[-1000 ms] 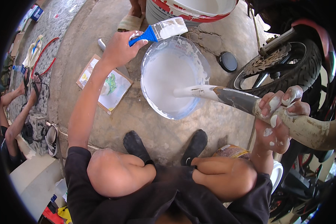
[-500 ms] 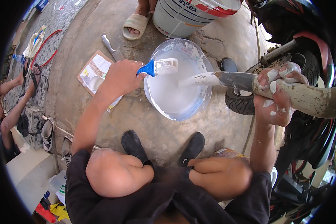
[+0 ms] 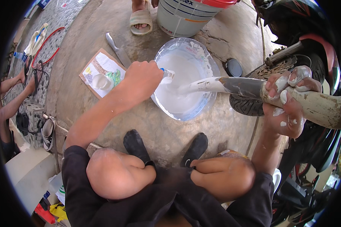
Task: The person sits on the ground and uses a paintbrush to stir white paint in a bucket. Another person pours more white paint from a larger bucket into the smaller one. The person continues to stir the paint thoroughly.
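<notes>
My left hand (image 3: pixel 140 79) is closed around a blue-handled paintbrush (image 3: pixel 166 75), its white-coated bristles over the clear bucket (image 3: pixel 210 96) of white paint; the fingers hide most of the handle. My right hand (image 3: pixel 284 106), smeared with white paint, grips a long cream-and-grey pole (image 3: pixel 318 106), whose white-coated end reaches into that bucket. Left of the bucket, a board with a drawing (image 3: pixel 98 64) has a small white cup (image 3: pixel 101 81) on it, and a knife (image 3: pixel 119 51) lies beside it.
A large paint pail (image 3: pixel 180 20) stands behind, beside another person's sandaled foot (image 3: pixel 140 24). A dark lid (image 3: pixel 233 67) and motorbike tyre (image 3: pixel 246 108) are at right. At left are another person's legs (image 3: pixel 15 85), a red cord (image 3: pixel 55 41) and a sneaker (image 3: pixel 48 134).
My left hand and brush have come down from above the bucket's back rim into its opening. The pole rose slightly half a second ago and has since dropped a little.
</notes>
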Demonstrator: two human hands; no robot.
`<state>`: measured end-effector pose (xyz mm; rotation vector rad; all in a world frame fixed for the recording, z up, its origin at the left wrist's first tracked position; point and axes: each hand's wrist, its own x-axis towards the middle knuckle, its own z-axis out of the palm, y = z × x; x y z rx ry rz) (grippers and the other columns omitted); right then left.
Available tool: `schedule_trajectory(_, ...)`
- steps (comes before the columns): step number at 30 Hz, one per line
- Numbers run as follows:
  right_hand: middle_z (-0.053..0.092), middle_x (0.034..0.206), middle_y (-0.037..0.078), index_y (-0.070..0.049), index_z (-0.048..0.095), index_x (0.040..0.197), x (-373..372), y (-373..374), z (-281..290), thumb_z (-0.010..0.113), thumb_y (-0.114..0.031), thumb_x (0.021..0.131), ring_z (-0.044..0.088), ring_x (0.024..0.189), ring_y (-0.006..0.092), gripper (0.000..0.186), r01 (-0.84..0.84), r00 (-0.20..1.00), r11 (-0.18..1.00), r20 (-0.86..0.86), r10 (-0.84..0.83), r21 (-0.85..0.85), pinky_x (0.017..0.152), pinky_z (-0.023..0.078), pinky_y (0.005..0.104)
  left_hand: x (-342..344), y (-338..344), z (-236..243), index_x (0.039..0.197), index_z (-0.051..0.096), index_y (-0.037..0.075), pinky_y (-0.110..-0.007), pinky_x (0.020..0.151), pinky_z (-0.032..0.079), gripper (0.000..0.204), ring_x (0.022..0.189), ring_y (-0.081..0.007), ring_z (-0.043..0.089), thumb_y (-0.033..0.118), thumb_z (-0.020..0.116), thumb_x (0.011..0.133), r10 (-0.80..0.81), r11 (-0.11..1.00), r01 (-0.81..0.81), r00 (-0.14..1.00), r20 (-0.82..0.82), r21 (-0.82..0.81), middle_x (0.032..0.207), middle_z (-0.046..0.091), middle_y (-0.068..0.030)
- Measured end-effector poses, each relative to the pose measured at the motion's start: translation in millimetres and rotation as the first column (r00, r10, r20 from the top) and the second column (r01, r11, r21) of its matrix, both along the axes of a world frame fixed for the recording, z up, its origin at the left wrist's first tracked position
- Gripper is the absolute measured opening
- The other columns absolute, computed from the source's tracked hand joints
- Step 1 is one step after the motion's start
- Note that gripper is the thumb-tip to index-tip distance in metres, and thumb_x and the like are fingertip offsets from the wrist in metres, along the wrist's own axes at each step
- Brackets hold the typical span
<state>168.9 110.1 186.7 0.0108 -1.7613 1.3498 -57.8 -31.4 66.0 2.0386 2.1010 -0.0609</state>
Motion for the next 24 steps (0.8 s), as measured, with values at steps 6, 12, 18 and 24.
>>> schedule_trajectory(6,0.042,0.095,0.015,-0.002,0.038,0.103,-17,4,-23,0.051,0.001,0.067,0.054,0.063,0.0222,0.039,0.152,0.986,0.98,-0.091,-0.141,0.128,0.054,0.047,0.0347,-3,1,7,0.076,0.063,0.003,-0.04,0.063,0.051,0.006,0.075,-0.0306,0.064,0.004,0.061,0.071,0.087,0.995,-0.09,0.993,-0.075,-0.037,0.086,0.059,-0.0137)
schedule_trajectory(12,0.042,0.096,0.015,-0.003,0.038,0.101,-9,-1,-21,0.056,-0.001,0.069,0.056,0.064,0.024,0.037,-0.06,0.995,0.994,-0.089,0.052,-0.089,0.056,0.048,0.0374,-5,-5,25,0.076,0.063,0.002,-0.041,0.065,0.051,0.007,0.077,-0.0315,0.064,0.004,0.06,0.071,0.174,0.985,-0.172,0.982,-0.072,0.025,0.085,0.059,-0.0139)
schedule_trajectory(18,0.044,0.096,0.013,-0.003,0.041,0.099,5,-5,3,0.059,0.001,0.069,0.057,0.068,0.0213,0.035,-0.09,0.996,0.994,0.022,0.091,-0.063,0.054,0.048,0.0372,-7,-8,23,0.074,0.062,0.002,-0.041,0.066,0.05,0.005,0.077,-0.0315,0.063,0.003,0.06,0.07,0.164,0.985,-0.161,0.986,-0.033,0.069,0.083,0.058,-0.0137)
schedule_trajectory(24,0.041,0.093,0.011,-0.003,0.038,0.1,-9,-6,-6,0.057,0.004,0.067,0.055,0.071,0.0211,0.039,0.108,0.994,0.986,-0.005,-0.108,0.127,0.051,0.047,0.0345,-3,8,7,0.079,0.061,0.004,-0.04,0.064,0.05,0.009,0.075,-0.0308,0.063,0.002,0.06,0.071,0.048,0.996,-0.047,0.999,-0.023,0.073,0.082,0.058,-0.0119)
